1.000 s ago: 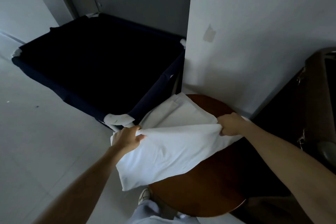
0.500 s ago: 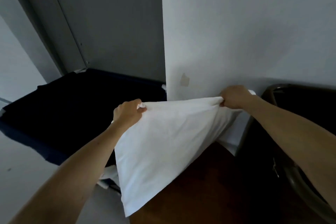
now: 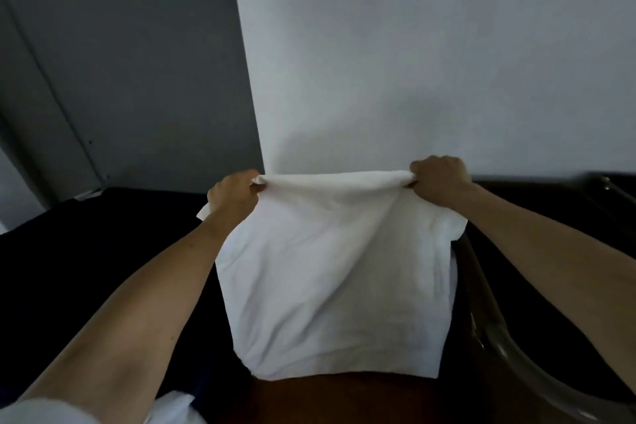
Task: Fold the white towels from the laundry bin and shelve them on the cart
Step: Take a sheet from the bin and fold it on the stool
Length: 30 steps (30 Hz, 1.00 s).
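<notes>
Towel (image 3: 330,272) hangs mid-air above the table (image 3: 344,396), top corners pinched by left hand (image 3: 234,194) and right hand (image 3: 438,181); folding looks partway, shelving not yet done, cart unseen.

Dim, low-light shot w/ a cool grey-blue cast and soft grain. Brightest area is the white wall (image 3: 430,45) top right, evenly lit. The grey wall (image 3: 120,62) left of the corner sits much darker. The towel (image 3: 327,268) reads bright but not blown out, w/ soft shading in its creases and a faint shadow on the white wall just above its top edge. The bin (image 3: 51,268) at left is near-black, detail lost. The table (image 3: 344,396) at the bottom edge is murky brown. Wide-angle bend: the corner line leans, and the forearms (image 3: 137,303) stretch toward the bottom corners. Sleeve (image 3: 41,413) bottom left is blurred. Curved rim (image 3: 516,365) bottom right is smeared w/ a weak sheen.
</notes>
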Each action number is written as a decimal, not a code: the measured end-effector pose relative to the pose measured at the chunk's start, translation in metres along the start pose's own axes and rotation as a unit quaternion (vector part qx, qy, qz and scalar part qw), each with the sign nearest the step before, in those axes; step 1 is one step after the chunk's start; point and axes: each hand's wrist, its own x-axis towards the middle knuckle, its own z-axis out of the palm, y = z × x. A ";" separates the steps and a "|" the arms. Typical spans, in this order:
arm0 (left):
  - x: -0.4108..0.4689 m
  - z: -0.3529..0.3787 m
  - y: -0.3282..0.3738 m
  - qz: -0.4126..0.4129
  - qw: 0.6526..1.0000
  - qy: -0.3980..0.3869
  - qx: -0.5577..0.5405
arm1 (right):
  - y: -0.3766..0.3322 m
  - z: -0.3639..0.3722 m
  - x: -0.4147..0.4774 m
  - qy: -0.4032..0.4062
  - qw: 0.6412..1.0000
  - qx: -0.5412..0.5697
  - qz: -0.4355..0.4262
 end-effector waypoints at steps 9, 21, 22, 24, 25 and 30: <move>0.036 0.022 0.009 0.037 0.998 0.008 -0.042 | -0.001 0.020 0.005 0.044 0.994 0.021 0.099; -0.046 0.036 -0.086 0.309 0.946 -0.061 0.080 | -0.041 0.042 -0.103 -0.046 0.994 -0.086 -0.042; -0.055 0.037 -0.093 0.326 0.939 -0.065 0.087 | -0.047 0.043 -0.113 -0.054 0.994 -0.081 -0.045; -0.070 0.034 -0.104 0.330 0.935 -0.093 0.090 | -0.058 0.040 -0.135 -0.070 0.992 -0.088 -0.049; -0.076 0.031 -0.106 0.326 0.934 -0.113 0.091 | -0.063 0.038 -0.144 -0.074 0.992 -0.090 -0.048; -0.107 0.010 -0.109 0.312 0.935 -0.137 0.100 | -0.078 0.010 -0.191 -0.090 0.992 -0.084 -0.034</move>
